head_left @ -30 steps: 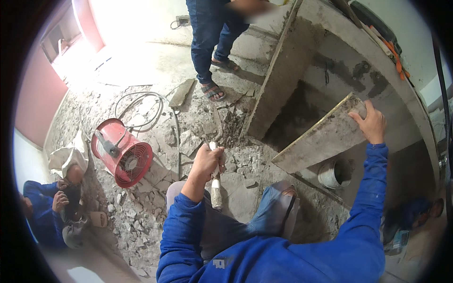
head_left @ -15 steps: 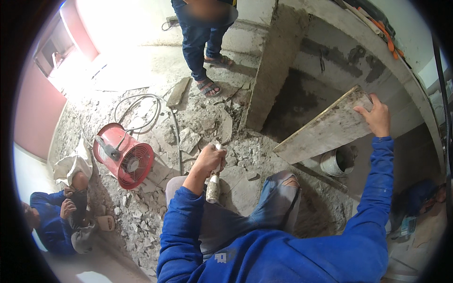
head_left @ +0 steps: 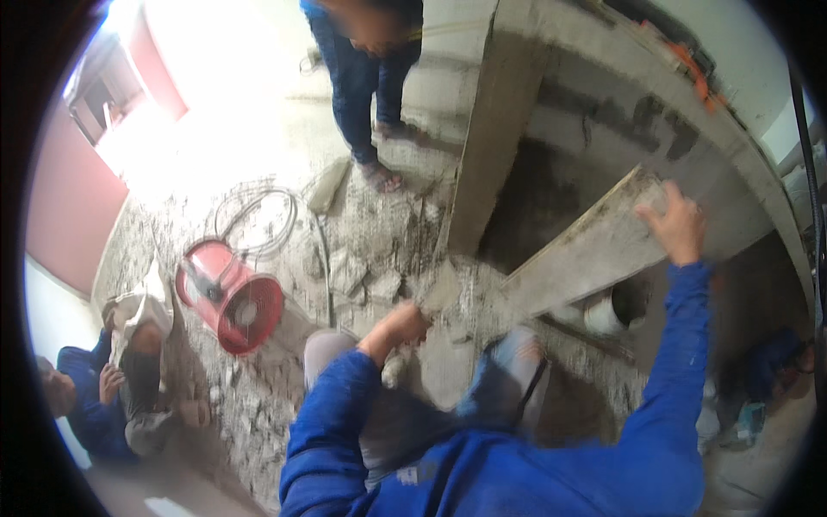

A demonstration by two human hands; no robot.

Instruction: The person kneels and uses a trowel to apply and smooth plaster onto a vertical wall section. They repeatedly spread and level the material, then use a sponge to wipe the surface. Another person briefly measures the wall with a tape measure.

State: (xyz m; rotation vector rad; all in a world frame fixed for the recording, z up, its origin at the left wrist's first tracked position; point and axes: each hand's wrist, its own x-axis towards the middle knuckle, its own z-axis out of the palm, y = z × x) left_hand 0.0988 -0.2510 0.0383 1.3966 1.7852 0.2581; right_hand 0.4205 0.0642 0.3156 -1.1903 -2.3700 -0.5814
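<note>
While your right hand [head_left: 676,226] clamps the upper end of a long, flat grey board [head_left: 594,248] right of centre, your left hand [head_left: 401,329] grips a blurred grey trowel-like tool [head_left: 443,289] mid-frame; rubble [head_left: 245,409] litters the grey floor [head_left: 441,372] lower left, below a red cylindrical fan [head_left: 231,297] and pink wall [head_left: 73,202].

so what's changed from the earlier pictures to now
The left hand has come back toward the body and a little to the right, turning so the trowel blade now points up and to the right; it is blurred. Nothing has clearly been let go or newly picked up. The right hand still holds the board slanted, with the bucket and red fan where they were.
</note>
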